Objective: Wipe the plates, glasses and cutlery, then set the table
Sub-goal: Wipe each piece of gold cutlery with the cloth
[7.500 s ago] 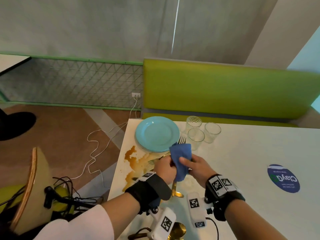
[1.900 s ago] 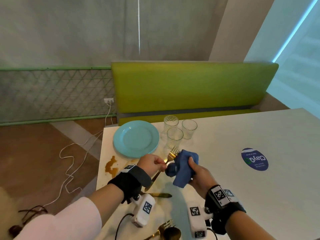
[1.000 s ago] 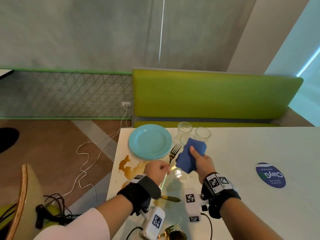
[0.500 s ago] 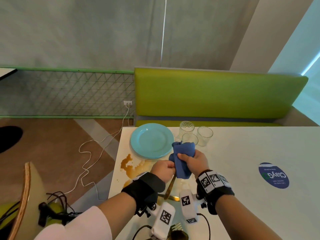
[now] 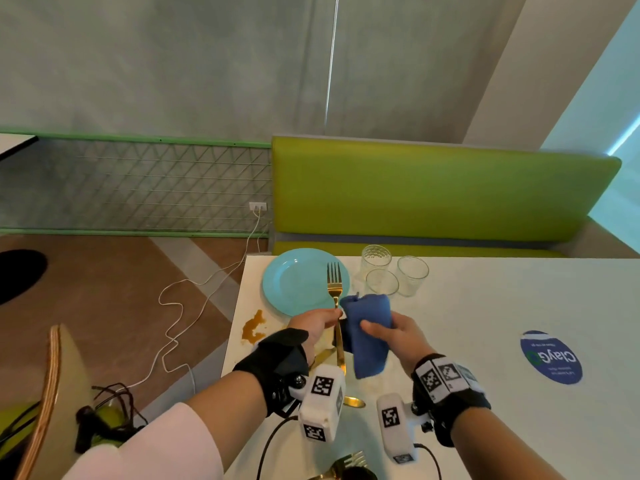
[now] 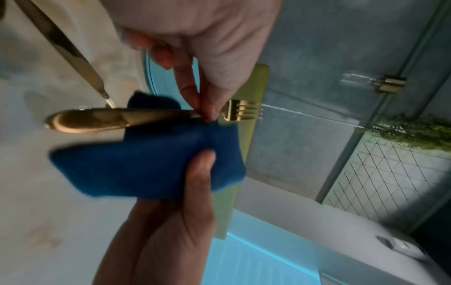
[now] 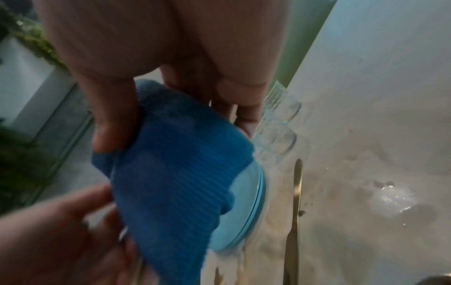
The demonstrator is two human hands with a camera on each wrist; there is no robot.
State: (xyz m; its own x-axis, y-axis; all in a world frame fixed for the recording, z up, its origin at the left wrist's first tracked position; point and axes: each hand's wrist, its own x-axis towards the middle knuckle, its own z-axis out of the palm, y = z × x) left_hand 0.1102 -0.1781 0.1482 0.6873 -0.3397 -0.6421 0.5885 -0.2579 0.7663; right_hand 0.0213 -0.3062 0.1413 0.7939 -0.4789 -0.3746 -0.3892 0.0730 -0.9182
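Observation:
My left hand (image 5: 320, 322) pinches a gold fork (image 5: 335, 296) by its neck, tines up over the teal plate (image 5: 298, 282); in the left wrist view the fork (image 6: 117, 118) lies across the frame under my fingertips (image 6: 207, 111). My right hand (image 5: 388, 332) grips a folded blue cloth (image 5: 367, 327) just right of the fork handle, thumb on its front. The cloth (image 7: 175, 164) fills the right wrist view. Three clear glasses (image 5: 382, 282) stand right of the plate.
A brown spill (image 5: 254, 329) stains the white table (image 5: 502, 306) at its left edge. A gold knife (image 7: 294, 212) lies on the table near me, more gold cutlery (image 5: 349, 462) at the bottom edge. A green bench (image 5: 433, 188) stands behind; a chair (image 5: 48, 393) and cables lie to the left.
Half a second ago the cloth was wrapped over the fork's head. Now the cloth has slid down beside the handle and the fork's tines stand bare.

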